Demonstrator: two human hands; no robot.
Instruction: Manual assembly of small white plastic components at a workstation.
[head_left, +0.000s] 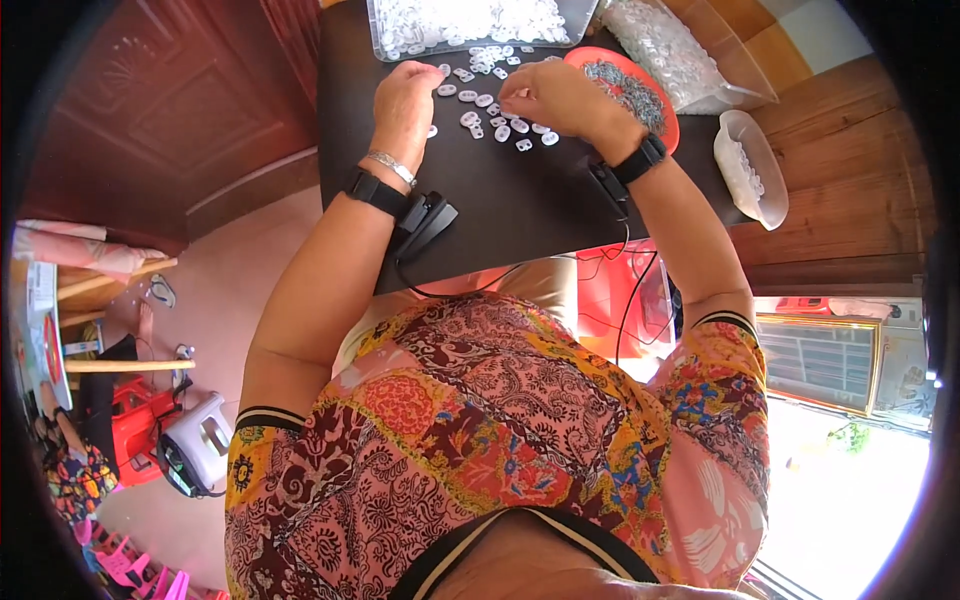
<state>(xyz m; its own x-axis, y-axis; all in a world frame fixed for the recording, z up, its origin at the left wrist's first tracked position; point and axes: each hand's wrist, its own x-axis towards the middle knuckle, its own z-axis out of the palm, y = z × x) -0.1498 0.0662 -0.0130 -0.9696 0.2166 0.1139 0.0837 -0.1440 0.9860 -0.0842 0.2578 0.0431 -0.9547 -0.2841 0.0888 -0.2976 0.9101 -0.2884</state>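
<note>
Ovals (pixel 484 100) lay loose between your left hand (pixel 404 108) and right hand (pixel 562 98), seemingly best pinched singly. Whether either grasped one, I couldn't tell.

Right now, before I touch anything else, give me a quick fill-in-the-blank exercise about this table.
The loose pieces between the left hand and right hand are coloured ____.
The silvery bracelet is on the ____ wrist.
The round plate under the grey parts is coloured ____.
The oblong dish lies to the plate's ____.

Missing words: white; left; red; right.
</note>
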